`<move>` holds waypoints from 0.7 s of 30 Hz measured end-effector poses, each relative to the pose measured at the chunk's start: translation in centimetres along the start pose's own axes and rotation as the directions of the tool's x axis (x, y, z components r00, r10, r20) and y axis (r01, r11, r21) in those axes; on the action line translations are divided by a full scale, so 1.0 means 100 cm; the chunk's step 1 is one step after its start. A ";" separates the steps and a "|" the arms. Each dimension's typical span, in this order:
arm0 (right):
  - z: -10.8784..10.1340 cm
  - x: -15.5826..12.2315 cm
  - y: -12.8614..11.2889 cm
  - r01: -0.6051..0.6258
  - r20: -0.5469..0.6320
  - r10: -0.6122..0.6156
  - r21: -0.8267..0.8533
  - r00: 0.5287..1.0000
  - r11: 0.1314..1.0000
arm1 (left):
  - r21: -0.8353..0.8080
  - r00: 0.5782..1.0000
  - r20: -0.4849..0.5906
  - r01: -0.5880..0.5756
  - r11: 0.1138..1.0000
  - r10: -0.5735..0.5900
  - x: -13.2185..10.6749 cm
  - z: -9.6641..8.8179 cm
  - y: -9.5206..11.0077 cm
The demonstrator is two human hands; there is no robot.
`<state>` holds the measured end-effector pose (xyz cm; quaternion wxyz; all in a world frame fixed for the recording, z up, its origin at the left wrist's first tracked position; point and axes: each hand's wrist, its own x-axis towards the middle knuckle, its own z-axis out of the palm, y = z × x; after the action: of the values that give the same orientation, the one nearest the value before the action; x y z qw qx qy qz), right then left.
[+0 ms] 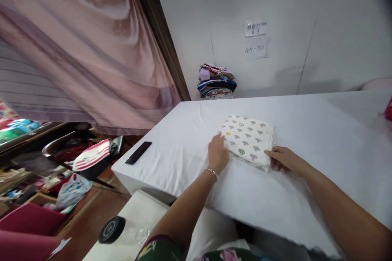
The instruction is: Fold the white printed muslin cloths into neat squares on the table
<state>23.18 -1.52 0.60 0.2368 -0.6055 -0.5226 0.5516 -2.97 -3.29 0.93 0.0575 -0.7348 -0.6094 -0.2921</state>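
A folded white cloth (249,138) printed with grey mushroom shapes lies on the white-covered table (321,138). My left hand (218,153) rests flat at the cloth's near left edge, fingers stretched out and touching it. My right hand (281,158) is at the cloth's near right corner, its fingers curled against the folded edge. A thin bracelet sits on my left wrist.
A dark phone (138,152) lies near the table's left corner. A stack of folded clothes (217,81) stands against the wall behind the table. A pink curtain (92,49) hangs at left. Bags and clutter cover the floor at lower left. A red object (388,109) shows at the right edge.
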 end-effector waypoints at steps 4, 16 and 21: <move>-0.001 0.000 0.000 0.017 0.003 -0.016 -0.015 1.000 1.000 | -0.019 0.962 0.108 0.255 0.967 -0.252 0.017 0.002 -0.037; 0.010 0.004 0.000 0.049 -0.074 -0.069 -0.244 0.995 0.969 | -0.036 0.880 0.181 0.452 0.891 -0.439 0.042 0.009 -0.076; 0.009 -0.005 -0.006 0.120 -0.125 -0.174 -0.349 0.977 0.929 | -0.046 0.871 0.181 0.472 0.881 -0.457 0.043 0.003 -0.074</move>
<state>22.23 -2.04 1.12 0.2093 -0.6370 -0.6339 0.3856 -9.34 2.38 0.83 -0.0974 -0.5902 -0.7572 -0.2623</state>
